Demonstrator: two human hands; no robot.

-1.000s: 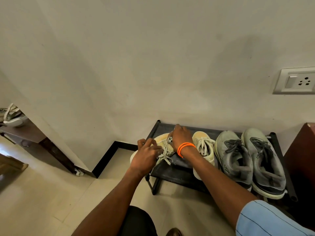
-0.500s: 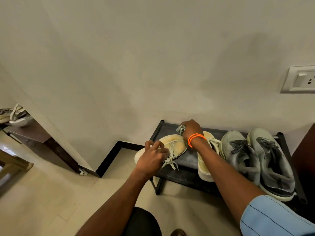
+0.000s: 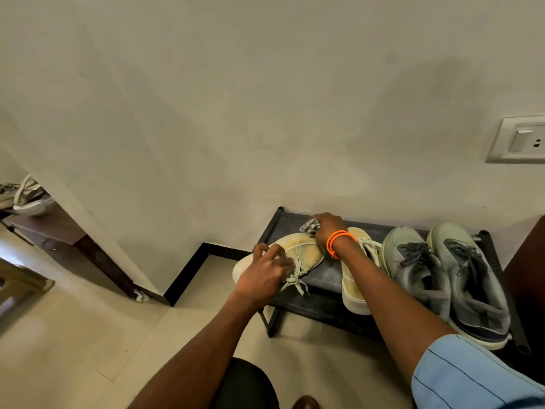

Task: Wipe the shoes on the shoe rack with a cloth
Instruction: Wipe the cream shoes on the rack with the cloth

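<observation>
A low black shoe rack (image 3: 324, 278) stands against the wall. On its left end lies a cream sneaker (image 3: 303, 252), turned sideways with its heel over the rack's edge. My left hand (image 3: 265, 276) grips it around the laces. My right hand (image 3: 328, 228), with orange bands at the wrist, holds a bunched grey cloth (image 3: 309, 225) against the sneaker's toe. The second cream sneaker (image 3: 355, 287) lies under my right forearm. Two grey sneakers (image 3: 442, 276) sit side by side on the rack's right half.
A dark wooden cabinet (image 3: 525, 276) stands right of the rack. A switch and socket plate (image 3: 519, 140) is on the wall above. At the left, past a wall corner, a dark wooden table (image 3: 59, 237) carries a pale shoe (image 3: 29, 199). The floor is beige tile.
My left hand has turned the cream sneaker sideways and pulled its heel off the rack's left edge. My right hand with the cloth has moved from its laces to its toe.
</observation>
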